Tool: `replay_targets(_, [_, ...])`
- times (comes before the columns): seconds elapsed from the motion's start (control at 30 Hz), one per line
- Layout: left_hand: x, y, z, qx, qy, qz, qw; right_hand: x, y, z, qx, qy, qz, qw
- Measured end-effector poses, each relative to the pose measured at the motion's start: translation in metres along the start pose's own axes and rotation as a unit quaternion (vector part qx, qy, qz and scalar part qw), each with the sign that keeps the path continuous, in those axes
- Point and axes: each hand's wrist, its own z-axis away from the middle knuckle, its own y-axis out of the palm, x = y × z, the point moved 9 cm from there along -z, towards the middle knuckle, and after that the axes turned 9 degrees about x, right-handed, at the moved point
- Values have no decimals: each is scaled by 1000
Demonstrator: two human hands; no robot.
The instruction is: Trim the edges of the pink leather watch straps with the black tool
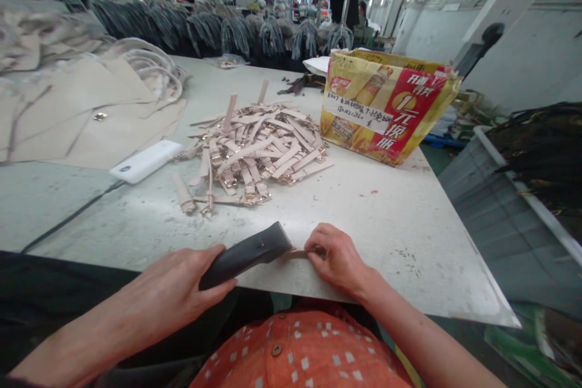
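Note:
My left hand (175,291) is closed around the handle of a black tool (248,253) whose broad tip points right, at the near edge of the white table (391,224). My right hand (334,257) pinches a small tan strap piece (297,253) right at the tool's tip, fingers curled down on it. Beyond both hands lies a heap of tan leather straps with gold buckles (254,148).
A white power bank (145,160) with a dark cable lies left of the heap. A yellow and red cardboard box (391,106) stands at the back right. Flat tan leather panels (91,115) cover the left. A grey crate (509,206) sits off the table's right edge.

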Motion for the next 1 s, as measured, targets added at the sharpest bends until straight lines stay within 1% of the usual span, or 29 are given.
replay_targets(0.1, [-2,12,7,47,-2,-21,999,9,4,10,-18,-54,22,998])
replay_targets(0.23, [2,25,13,44,3,-48,998,13,7,20,-27,-109,25,993])
replay_targets(0.33, [0,32,13,61,0,-75,995,15,7,22,-36,-124,4,992])
replay_targets(0.4, [-8,35,12,80,-3,-100,992,13,6,21,-41,-113,-20,993])
replay_targets(0.47, [-17,35,12,96,-5,-125,987,9,4,19,-36,-80,-45,995])
replay_targets(0.53, [-22,35,13,102,-10,-142,985,3,4,16,-18,-44,-66,997])
replay_targets(0.6, [-23,38,15,103,-11,-149,983,-1,4,14,3,-18,-81,997])
replay_targets(0.73, [-20,43,18,84,-6,-153,985,-4,6,11,26,2,-99,995])
replay_targets(0.8, [-22,46,19,96,2,-146,985,-4,6,10,28,7,-105,994])
replay_targets(0.9, [-33,45,18,130,5,-134,982,-5,6,11,39,17,-114,993])
replay_targets(1.0, [-48,37,17,133,5,-140,981,-6,5,12,57,27,-128,990])
